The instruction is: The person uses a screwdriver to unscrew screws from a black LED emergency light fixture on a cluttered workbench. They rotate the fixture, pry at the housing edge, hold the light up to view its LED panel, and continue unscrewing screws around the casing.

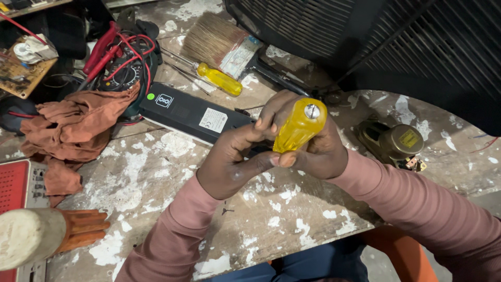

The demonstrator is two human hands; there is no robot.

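While both hands' grip (282, 149) closes round it, screwdriver handle (298, 126): translucent yellow, ridged, metal-capped.

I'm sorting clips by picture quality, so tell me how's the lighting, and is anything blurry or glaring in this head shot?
Head view: even, soft light on the paint-flecked table, no hard shadows; a bright glint on the metal cap of the yellow screwdriver handle gripped between left hand and right hand; the wooden handle at lower left is close and out of focus; the dark grille at upper right loses detail.
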